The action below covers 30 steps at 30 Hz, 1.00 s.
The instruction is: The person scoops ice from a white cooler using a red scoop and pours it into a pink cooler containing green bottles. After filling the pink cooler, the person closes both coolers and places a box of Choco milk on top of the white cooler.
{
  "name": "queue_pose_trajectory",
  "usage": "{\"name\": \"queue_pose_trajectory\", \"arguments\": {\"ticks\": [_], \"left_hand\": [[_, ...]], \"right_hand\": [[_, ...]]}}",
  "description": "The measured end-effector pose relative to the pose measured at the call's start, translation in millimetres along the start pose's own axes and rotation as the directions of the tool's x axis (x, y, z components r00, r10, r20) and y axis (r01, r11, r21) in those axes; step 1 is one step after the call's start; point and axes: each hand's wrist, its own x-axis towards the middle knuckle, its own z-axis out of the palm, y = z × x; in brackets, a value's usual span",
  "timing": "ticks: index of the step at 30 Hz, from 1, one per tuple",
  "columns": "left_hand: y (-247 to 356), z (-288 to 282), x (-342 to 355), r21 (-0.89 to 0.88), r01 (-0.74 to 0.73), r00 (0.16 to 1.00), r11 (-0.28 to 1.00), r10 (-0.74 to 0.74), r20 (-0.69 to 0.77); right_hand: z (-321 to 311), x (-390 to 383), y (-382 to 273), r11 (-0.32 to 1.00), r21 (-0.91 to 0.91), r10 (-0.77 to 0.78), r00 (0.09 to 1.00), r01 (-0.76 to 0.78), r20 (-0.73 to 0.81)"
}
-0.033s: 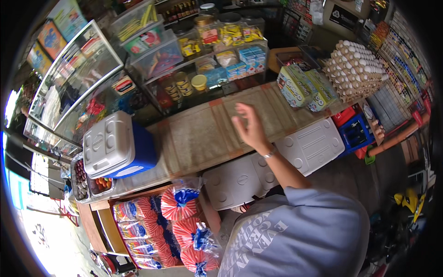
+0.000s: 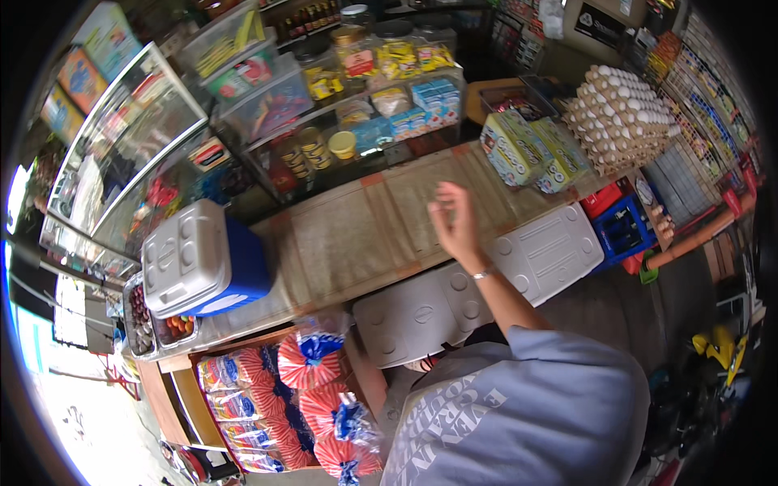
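My right hand [image 2: 459, 227] is raised over the brown-covered counter [image 2: 324, 235], with a band at its wrist. Its fingers are slightly bent and apart, and it holds nothing. Whether it touches the counter I cannot tell. Nearest on its right stand two green-and-white boxes [image 2: 515, 150]. Below the forearm lies the grey lid of a long cooler [image 2: 417, 312]. My left hand is out of view.
A blue cooler with a grey lid [image 2: 190, 255] stands at the counter's left end. Stacked egg trays [image 2: 620, 121] rise at the right. Bagged goods with red-striped wrapping [image 2: 308, 360] fill the lower left. Behind is a glass case [image 2: 365, 146] with jars on top.
My right hand has shifted a little to the right above the counter. The whole view has moved slightly, and the objects stay in their places.
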Motion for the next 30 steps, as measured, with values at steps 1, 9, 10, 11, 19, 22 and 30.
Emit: {"name": "queue_pose_trajectory", "arguments": {"ticks": [1,9,10,11,19,22,30], "left_hand": [[-1,9,-8,-0.122,0.072,0.993,0.990,-0.060,0.098],[-138,189,9,-0.131,0.339,0.913,0.931,-0.292,0.285],[-179,210,12,-0.052,0.357,0.933,0.933,-0.355,0.054],[-217,233,14,0.022,0.404,0.901,0.914,-0.394,-0.180],[-561,372,14,0.650,0.470,0.705,0.598,-0.697,0.131],[-678,419,31,0.757,0.306,0.724,0.578,-0.657,0.209],[-812,430,4,0.455,0.551,0.703,0.699,-0.683,0.197]], "right_hand": [[-39,-4,32,0.992,-0.128,0.006,0.992,-0.022,-0.123],[-250,20,212,0.933,-0.257,0.095,0.861,-0.252,-0.499],[-264,21,234,0.945,-0.215,0.135,0.893,-0.246,-0.429],[-272,22,253,0.950,-0.157,0.202,0.916,-0.269,-0.345],[-273,36,276,0.955,-0.111,0.234,0.930,-0.274,-0.283],[-276,34,293,0.970,-0.150,0.141,0.947,-0.190,-0.288],[-287,44,307,0.977,-0.112,0.151,0.960,-0.180,-0.234]]}}
